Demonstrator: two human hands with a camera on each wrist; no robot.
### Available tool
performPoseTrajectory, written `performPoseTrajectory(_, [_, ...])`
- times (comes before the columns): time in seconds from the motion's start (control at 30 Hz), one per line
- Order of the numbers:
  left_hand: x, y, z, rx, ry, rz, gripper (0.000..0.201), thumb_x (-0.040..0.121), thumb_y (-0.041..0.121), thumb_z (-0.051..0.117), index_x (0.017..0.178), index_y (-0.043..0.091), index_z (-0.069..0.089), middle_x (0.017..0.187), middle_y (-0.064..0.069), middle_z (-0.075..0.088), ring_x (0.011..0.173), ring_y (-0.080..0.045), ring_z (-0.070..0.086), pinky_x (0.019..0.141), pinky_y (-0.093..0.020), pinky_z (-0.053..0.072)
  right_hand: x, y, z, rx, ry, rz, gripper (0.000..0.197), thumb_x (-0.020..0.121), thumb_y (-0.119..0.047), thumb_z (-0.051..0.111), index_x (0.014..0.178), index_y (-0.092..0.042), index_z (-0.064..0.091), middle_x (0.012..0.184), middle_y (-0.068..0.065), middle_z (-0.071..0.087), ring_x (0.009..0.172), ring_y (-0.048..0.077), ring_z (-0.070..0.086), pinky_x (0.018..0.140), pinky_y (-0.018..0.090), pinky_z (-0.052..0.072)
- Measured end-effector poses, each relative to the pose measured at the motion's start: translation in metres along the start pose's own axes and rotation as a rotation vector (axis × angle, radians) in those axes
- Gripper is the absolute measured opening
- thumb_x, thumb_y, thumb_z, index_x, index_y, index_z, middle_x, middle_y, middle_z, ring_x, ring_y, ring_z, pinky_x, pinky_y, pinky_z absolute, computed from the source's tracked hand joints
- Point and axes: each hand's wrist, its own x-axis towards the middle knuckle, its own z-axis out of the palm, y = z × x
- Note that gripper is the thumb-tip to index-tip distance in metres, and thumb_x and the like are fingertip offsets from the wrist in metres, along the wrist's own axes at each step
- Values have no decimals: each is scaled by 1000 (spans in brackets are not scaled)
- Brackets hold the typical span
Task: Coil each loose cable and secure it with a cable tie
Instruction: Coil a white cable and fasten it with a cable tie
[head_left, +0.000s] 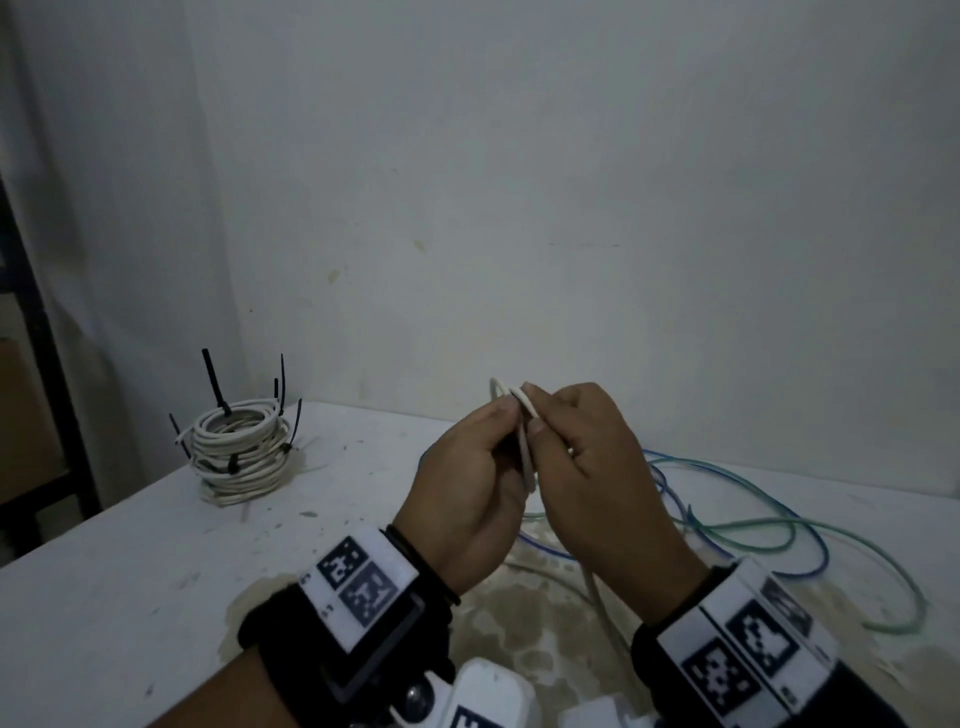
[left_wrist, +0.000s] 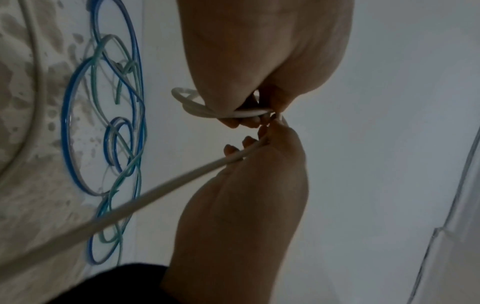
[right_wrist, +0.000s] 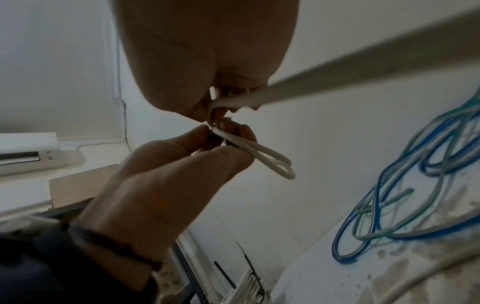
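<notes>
Now the left hand (head_left: 467, 478) and right hand (head_left: 587, 467) both pinch small first loops of the white cable (head_left: 525, 441) above the table (head_left: 156, 571), so coiling has just begun, and more cable must be pulled up next.

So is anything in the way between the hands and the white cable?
Nothing visible. The left hand and right hand both already pinch the white cable above the table. The blue and green cables lie apart on it.
</notes>
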Motion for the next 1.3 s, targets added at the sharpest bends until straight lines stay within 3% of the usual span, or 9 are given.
performPoseTrajectory(0.13, [5,2,5,-54,4,-18,31,98,22,46,106,-3,63,92,-12,72,89,-16,70,79,-27,57,3,8,0,-180,-27,-120,16,93,-20,49,97,-18,64,71,-14,40,72,-5,44,65,5,32])
performPoseTrajectory(0.27, [15,14,6,-78,21,-33,26,100,24,43,94,2,57,77,-10,53,70,-19,54,66,-30,50,-7,7,0,11,-51,2,22,90,-24,62,98,-38,47,65,-7,50,63,2,52,56,11,36])
performPoseTrajectory(0.37, [25,34,-1,-150,14,13,26,101,25,37,82,11,48,69,-2,46,61,-13,45,66,-26,40,-21,8,3,-14,-158,51,11,90,-36,57,83,-29,52,66,-1,56,58,10,54,53,20,39])
performPoseTrajectory(0.6, [21,48,-5,-79,-155,-30,35,99,37,36,76,14,49,54,6,31,43,-8,32,46,-21,37,-8,22,-3,-262,-185,-105,37,86,-45,52,66,-16,61,59,-7,52,64,12,47,58,20,32])
performPoseTrajectory(0.7, [21,54,-9,-96,-185,-20,33,97,35,39,72,16,47,51,8,27,39,-6,26,42,-20,27,-10,20,-6,-125,-122,73,49,81,-68,46,76,-23,64,67,-7,61,69,7,57,63,19,42])
performPoseTrajectory(0.8, [19,54,-13,-68,-212,-49,32,91,34,43,67,15,49,49,9,25,36,-5,22,40,-20,21,-5,18,-12,155,-38,393,67,75,-71,44,123,-25,55,88,-6,67,84,6,63,80,35,55])
performPoseTrajectory(0.97, [15,43,-9,-24,-192,-67,32,90,36,44,72,11,54,48,7,26,35,-5,24,39,-19,23,5,7,-21,487,-30,472,16,96,-21,51,92,-13,64,64,7,67,64,23,66,67,35,59])
performPoseTrajectory(1.17, [11,34,-6,-39,-118,-73,37,97,38,39,76,11,52,48,7,22,34,-6,22,35,-18,28,6,1,-20,439,50,470,38,98,-36,41,81,-10,61,52,3,60,50,16,58,58,35,54])
performPoseTrajectory(1.3, [11,38,-6,-65,-46,-52,39,99,41,35,74,14,46,44,8,23,32,-3,20,32,-16,18,-5,0,-8,579,-65,617,42,79,-57,53,98,-20,62,81,3,68,73,16,66,69,38,56])
